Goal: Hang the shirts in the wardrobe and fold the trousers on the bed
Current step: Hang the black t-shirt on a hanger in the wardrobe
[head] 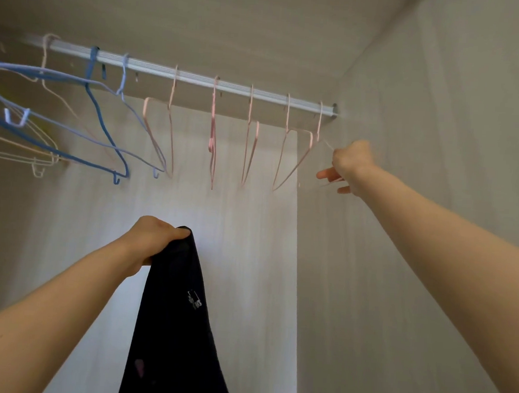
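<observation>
I am looking up into the wardrobe. My left hand [154, 238] grips the top of a black shirt [172, 322], which hangs down in front of the pale back wall. My right hand [347, 167] reaches up to the right end of the silver rail [199, 78] and pinches the rightmost pink hanger [319, 130], which still hooks over the rail. Several more pink hangers [213, 131] hang along the rail's middle and right.
Blue hangers [103, 124], pale blue ones and cream ones [24, 155] crowd the left end of the rail, swung at angles. The wardrobe's right side wall [442, 117] stands close beside my right arm. The top panel [233, 19] sits just above the rail.
</observation>
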Available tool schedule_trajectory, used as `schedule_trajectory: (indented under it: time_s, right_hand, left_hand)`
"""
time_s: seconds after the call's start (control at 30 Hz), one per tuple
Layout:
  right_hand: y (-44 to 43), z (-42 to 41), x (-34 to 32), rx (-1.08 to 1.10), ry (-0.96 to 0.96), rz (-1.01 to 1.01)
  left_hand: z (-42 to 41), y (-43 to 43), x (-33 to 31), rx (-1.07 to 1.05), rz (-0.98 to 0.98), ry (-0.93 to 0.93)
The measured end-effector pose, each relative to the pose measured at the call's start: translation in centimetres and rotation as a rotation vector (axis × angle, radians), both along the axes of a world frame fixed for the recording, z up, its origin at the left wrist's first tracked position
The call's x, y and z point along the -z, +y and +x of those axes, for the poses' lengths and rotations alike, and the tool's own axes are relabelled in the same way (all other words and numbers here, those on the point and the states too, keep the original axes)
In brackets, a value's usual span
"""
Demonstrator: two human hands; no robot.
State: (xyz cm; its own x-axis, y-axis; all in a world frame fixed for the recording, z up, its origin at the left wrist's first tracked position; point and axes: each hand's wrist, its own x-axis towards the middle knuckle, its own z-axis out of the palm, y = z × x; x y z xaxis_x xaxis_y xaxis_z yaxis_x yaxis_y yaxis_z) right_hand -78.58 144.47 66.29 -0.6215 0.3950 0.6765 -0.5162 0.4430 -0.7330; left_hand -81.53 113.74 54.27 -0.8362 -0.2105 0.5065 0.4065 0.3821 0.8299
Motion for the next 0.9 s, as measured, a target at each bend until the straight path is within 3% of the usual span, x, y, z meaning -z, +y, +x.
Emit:
schedule_trajectory:
  time_s: [0.27,0.47,0.9]
  right_hand:
    - [-0.2,-0.4,-1.1,-0.07,0.017,-0.036]
    - [0.1,0.8,-1.4,-0.03,0.101,-0.031]
    - [-1.9,7.0,8.4,-0.016,0.03,-0.042]
  left_hand:
    - [1.0,0.4,0.5,0.05,-0.141,-0.001]
    - [2.5,0.1,0.7,0.023,-0.135,0.026]
    - [8.3,-1.1,4.7,0.03,-0.101,0.015]
